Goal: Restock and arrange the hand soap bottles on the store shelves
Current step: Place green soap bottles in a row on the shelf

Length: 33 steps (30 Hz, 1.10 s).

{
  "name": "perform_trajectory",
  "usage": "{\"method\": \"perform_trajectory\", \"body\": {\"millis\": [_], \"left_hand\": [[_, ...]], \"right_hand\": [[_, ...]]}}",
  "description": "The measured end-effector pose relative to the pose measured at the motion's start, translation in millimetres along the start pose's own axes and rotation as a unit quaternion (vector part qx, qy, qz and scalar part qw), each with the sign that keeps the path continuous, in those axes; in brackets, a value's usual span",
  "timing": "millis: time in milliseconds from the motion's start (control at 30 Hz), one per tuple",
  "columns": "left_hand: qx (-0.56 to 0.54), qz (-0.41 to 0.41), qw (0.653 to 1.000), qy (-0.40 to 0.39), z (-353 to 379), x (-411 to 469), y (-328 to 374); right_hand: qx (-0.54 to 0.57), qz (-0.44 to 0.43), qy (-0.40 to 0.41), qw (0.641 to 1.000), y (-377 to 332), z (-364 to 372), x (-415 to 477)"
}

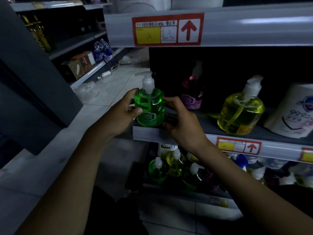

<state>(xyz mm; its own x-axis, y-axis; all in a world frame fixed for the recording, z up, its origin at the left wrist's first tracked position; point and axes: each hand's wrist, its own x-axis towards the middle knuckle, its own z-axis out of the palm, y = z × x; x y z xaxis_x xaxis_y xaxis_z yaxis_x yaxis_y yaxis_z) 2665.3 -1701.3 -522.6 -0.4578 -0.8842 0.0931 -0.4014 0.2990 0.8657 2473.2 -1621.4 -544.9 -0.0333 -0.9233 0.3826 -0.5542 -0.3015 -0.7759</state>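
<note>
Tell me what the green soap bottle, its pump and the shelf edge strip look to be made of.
Green soap bottle: clear glossy plastic, probably; the dip tube shows through and highlights glint on its wall.
Pump: frosted, translucent whitish plastic with a matte look.
Shelf edge strip: smooth pale grey with a long soft sheen; painted metal or plastic, cannot tell which.

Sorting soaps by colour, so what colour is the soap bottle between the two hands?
Green soap bottle, with a clear pump top; the head view shows it.
</note>
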Motion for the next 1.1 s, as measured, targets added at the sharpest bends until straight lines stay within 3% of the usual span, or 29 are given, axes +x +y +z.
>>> {"method": "perform_trajectory", "body": {"millis": [133,200,300,333,400,467,533,600,667,867,1100], "left_hand": [[0.017,-0.015,1.000,0.005,4.3,-4.1,-1.8],[0.053,-0.042,0.997,0.039,2.7,-9.2,-2.5],[0.247,-0.140,0.953,0.108,-10.6,-18.1,-16.9],[0.311,-0.182,0.930,0.072,-11.5,-23.2,-24.6],[0.390,-0.236,0.886,-0.087,3.9,-37.8,-42.2],[0.417,-0.235,0.847,-0.232,34.2,-49.3,-52.8],[0.425,-0.211,0.821,-0.318,66.6,-55.0,-71.1],[0.417,-0.205,0.826,-0.317,92.7,-50.2,-98.0],[0.386,-0.207,0.853,-0.283,113.5,-44.2,-120.5],[0.337,-0.234,0.875,-0.255,138.6,-30.3,-152.6],[0.274,-0.239,0.904,-0.226,134.7,-30.3,-161.9]], "right_hand": [[-0.027,-0.007,-0.014,1.000,-0.5,-1.2,-7.6],[-0.057,-0.013,0.030,0.998,-2.8,-4.2,-14.3],[-0.101,-0.008,0.109,0.989,-6.7,-14.2,-29.2],[-0.113,-0.004,0.108,0.988,-6.0,-16.4,-35.0],[-0.149,0.020,0.029,0.988,0.8,-11.4,-50.0],[-0.202,0.087,-0.132,0.967,7.9,2.6,-65.0],[-0.265,0.144,-0.289,0.908,22.5,27.7,-75.6],[-0.273,0.184,-0.331,0.884,40.7,51.7,-76.8],[-0.278,0.200,-0.319,0.883,60.1,72.4,-70.5],[-0.313,0.166,-0.279,0.893,108.4,117.2,-55.0],[-0.297,0.120,-0.274,0.907,112.4,117.8,-59.1]]}}
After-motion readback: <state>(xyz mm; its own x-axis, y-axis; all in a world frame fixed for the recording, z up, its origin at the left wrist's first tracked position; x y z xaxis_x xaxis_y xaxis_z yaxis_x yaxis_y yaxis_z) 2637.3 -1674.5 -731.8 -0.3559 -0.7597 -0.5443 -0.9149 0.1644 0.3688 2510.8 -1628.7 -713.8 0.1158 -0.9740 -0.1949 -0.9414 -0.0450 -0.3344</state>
